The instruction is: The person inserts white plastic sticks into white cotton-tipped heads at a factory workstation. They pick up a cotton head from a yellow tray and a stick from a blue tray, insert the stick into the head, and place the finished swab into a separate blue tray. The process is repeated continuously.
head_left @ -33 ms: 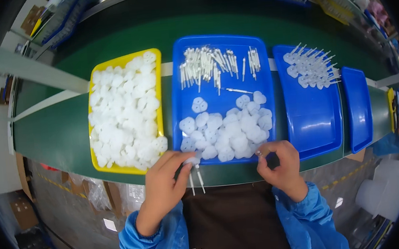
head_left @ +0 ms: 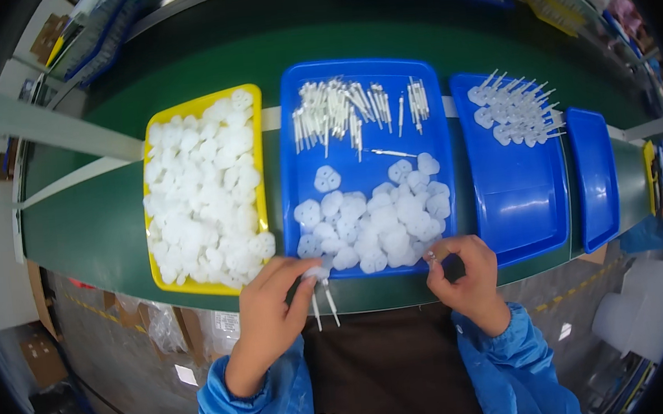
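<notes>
My left hand [head_left: 271, 311] pinches a white petal-shaped plastic disc [head_left: 317, 273] between thumb and fingertips at the near edge of the middle blue tray [head_left: 308, 162]. Two thin white rods [head_left: 332, 301] hang down from this disc. Across from it, my right hand [head_left: 470, 278] is closed in a pinch at the tray's near right corner. Something small shows at its fingertips, too tiny to name. Loose translucent discs [head_left: 384, 222] are heaped in the near half of that tray. Several white rods [head_left: 331, 112] lie in its far half, with one rod [head_left: 391, 154] lying sideways apart.
A yellow tray [head_left: 261, 146] full of white discs stands on the left. To the right, a blue tray [head_left: 518, 226] holds discs with rods attached [head_left: 516, 112] at its far end. Beyond it is a narrower blue tray [head_left: 596, 184]. All stand on a green bench [head_left: 200, 53].
The whole view has shifted slightly, so the trays appear a little farther left. Both hands keep the same grip and place.
</notes>
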Available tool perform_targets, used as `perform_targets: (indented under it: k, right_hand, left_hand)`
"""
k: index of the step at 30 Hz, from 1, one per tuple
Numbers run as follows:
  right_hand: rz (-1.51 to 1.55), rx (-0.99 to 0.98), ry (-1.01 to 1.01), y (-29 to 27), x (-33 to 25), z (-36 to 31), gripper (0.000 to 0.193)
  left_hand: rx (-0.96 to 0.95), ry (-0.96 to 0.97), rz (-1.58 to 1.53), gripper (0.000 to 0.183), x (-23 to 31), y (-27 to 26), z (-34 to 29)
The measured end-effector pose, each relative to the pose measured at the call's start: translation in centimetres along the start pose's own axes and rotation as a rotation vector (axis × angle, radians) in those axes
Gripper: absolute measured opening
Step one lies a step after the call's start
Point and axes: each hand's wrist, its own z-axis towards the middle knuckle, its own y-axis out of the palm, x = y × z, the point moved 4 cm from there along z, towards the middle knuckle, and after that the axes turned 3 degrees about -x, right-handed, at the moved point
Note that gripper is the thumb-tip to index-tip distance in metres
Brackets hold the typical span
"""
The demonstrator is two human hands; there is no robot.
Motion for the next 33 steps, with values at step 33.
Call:
perform_targets:
  k: [33]
  right_hand:
    - [0.215, -0.161, 0.042, -0.2, 0.9, 11.8, 0.025]
  left_hand:
    - [-0.036, 0.083, -0.315, 0.057, 3.5, 3.2, 12.7]
